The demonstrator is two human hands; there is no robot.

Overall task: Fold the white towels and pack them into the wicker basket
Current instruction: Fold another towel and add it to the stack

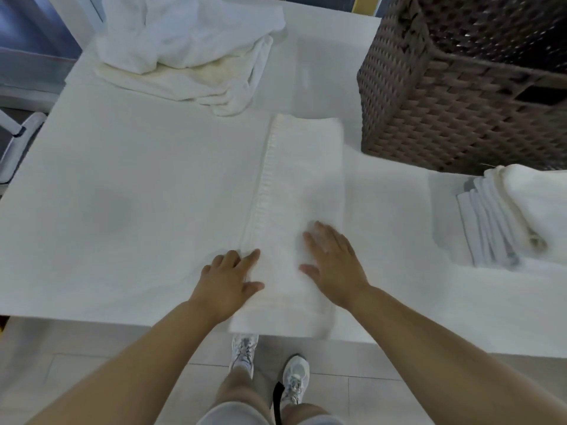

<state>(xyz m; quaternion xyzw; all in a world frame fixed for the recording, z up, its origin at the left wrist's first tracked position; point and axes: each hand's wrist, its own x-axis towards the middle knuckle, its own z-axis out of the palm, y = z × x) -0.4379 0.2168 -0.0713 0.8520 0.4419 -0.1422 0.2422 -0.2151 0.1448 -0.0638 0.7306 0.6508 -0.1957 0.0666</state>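
Observation:
A white towel (300, 185), folded into a long narrow strip, lies on the white table (122, 194) and reaches from the middle to the near edge. My left hand (228, 280) rests flat on the strip's left hem near its front end, fingers straight. My right hand (333, 262) presses flat on the strip's right side, fingers spread. The brown wicker basket (454, 96) stands at the back right, and what is inside it is hidden. A heap of unfolded white towels (187, 47) lies at the back left.
A stack of folded white towels (515, 216) sits at the right edge, in front of the basket. The table's near edge runs just below my hands, with grey floor tiles and my shoes beneath. A white chair part (18, 136) shows at the far left.

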